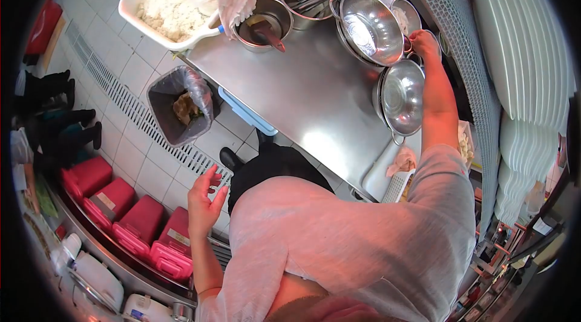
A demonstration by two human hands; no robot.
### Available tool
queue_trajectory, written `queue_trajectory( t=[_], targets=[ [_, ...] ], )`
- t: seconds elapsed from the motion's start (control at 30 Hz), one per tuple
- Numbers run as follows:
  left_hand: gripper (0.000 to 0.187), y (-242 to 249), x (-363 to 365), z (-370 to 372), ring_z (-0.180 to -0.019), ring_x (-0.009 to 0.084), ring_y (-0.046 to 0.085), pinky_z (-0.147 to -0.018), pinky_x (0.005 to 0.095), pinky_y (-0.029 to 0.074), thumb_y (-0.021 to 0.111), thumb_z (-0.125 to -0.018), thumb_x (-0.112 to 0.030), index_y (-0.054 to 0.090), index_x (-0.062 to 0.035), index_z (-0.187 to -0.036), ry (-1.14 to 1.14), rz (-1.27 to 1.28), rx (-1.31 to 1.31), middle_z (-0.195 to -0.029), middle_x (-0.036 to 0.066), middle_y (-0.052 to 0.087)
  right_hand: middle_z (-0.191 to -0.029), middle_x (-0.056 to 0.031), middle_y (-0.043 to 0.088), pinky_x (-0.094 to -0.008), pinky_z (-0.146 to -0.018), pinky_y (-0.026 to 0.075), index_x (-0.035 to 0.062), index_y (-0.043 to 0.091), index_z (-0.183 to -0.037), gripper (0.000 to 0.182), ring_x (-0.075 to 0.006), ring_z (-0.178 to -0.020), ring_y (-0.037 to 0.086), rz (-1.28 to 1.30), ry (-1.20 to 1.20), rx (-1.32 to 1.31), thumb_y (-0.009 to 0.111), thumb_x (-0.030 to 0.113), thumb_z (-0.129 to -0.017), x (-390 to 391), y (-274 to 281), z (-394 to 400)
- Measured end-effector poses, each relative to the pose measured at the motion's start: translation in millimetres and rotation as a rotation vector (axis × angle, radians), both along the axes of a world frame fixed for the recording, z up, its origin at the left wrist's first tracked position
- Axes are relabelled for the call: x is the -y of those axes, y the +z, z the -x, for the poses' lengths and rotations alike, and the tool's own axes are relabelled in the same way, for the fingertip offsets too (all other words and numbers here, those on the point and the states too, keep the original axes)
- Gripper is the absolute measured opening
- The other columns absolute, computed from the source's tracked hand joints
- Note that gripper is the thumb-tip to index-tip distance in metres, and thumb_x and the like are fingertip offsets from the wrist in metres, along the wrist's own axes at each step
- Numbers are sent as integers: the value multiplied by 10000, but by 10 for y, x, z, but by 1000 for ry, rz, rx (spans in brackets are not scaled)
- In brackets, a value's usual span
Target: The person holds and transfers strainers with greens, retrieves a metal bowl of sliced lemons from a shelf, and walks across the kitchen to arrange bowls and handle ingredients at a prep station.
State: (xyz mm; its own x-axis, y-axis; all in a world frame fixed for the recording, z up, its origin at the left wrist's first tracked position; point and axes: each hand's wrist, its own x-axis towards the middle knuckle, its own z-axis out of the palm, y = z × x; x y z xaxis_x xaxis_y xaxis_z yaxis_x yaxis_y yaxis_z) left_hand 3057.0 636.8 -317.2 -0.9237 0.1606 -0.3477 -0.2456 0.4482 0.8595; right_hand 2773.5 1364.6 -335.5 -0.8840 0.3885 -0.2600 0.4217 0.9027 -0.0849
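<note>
While the right hand (422,42) reaches to the far right edge of the steel counter (308,95), its fingers curl at the rim of a small metal bowl (407,16) holding something white; whether it grips cannot be told. The left hand (204,200) hangs open and empty over the floor tiles. Judged step: reaching among bowls; a firm hold is needed next. Two steel colanders (370,26) stand empty; a far-left tub (175,1) holds rice; the bin (181,107) holds scraps.
</note>
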Motion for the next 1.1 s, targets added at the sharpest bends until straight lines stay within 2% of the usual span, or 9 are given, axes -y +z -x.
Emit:
queue_trajectory(
  t=[0.13,0.27,0.3,0.4,0.53,0.6,0.73,0.93,1.1],
  targets=[
    [566,-27,51,-47,-961,219,695,-822,340,539,747,-871,-71,576,-51,-1411,3,14,-2,-1123,139,717,-824,-125,753,-394,-707,538,87,794,-875,185,-256,-761,723,-15,-54,10,759,264,-838,131,68,-173],
    [564,-58,113,-34,-945,219,700,-813,340,542,748,-869,-68,581,-51,-1408,-34,9,-28,-1118,145,718,-855,-121,760,-391,-747,545,86,795,-857,191,-263,-784,725,201,21,-63,730,265,-854,-309,-46,-409],
    [564,-70,129,-33,-940,218,701,-810,340,543,748,-868,-66,582,-49,-1407,-39,12,-39,-1117,146,718,-918,-134,766,-408,-811,558,92,797,-910,213,-295,-849,736,-83,53,-255,716,281,-851,-463,-60,-494],
    [569,-75,165,-24,-926,216,703,-800,338,545,750,-862,-60,583,-41,-1405,-53,40,-46,-1112,143,721,-985,-144,766,-434,-880,560,93,789,-985,271,-324,-951,735,-272,-285,-275,703,310,-846,-769,-64,-774],
    [560,-87,156,4,-921,219,702,-797,337,545,747,-866,-70,585,-32,-1401,-60,31,-47,-1101,143,722,-1100,-157,748,-453,-941,549,116,777,-1054,344,-348,-1073,703,-375,-349,-137,676,366,-840,-976,-164,-1233],
    [555,-68,131,20,-920,220,700,-798,336,544,743,-866,-65,586,-31,-1398,-57,29,-23,-1099,143,722,-1144,-152,740,-450,-946,548,122,765,-1103,443,-340,-1092,701,-457,-360,-236,728,459,-818,-852,-238,-1245],
    [554,-79,83,43,-918,215,694,-800,336,543,737,-860,-47,589,-37,-1394,-90,45,-16,-1091,139,719,-1165,-138,739,-458,-931,554,161,750,-1184,563,-336,-1100,700,-183,-385,-196,770,569,-796,-659,-184,-1169],
    [545,-121,10,10,-951,193,690,-808,317,557,727,-881,-34,578,-16,-1404,-128,82,29,-1107,150,709,-1142,-145,740,-488,-911,558,160,756,-1152,453,-350,-1102,692,-446,-278,41,731,510,-865,-471,-250,-818],
    [544,-153,-19,-79,-940,190,687,-802,319,558,725,-874,-17,582,-16,-1399,-136,114,57,-1098,148,707,-1136,-158,725,-495,-928,539,117,761,-1016,232,-381,-1103,674,-560,-256,-274,683,291,-883,-961,-572,-904]
  ],
)
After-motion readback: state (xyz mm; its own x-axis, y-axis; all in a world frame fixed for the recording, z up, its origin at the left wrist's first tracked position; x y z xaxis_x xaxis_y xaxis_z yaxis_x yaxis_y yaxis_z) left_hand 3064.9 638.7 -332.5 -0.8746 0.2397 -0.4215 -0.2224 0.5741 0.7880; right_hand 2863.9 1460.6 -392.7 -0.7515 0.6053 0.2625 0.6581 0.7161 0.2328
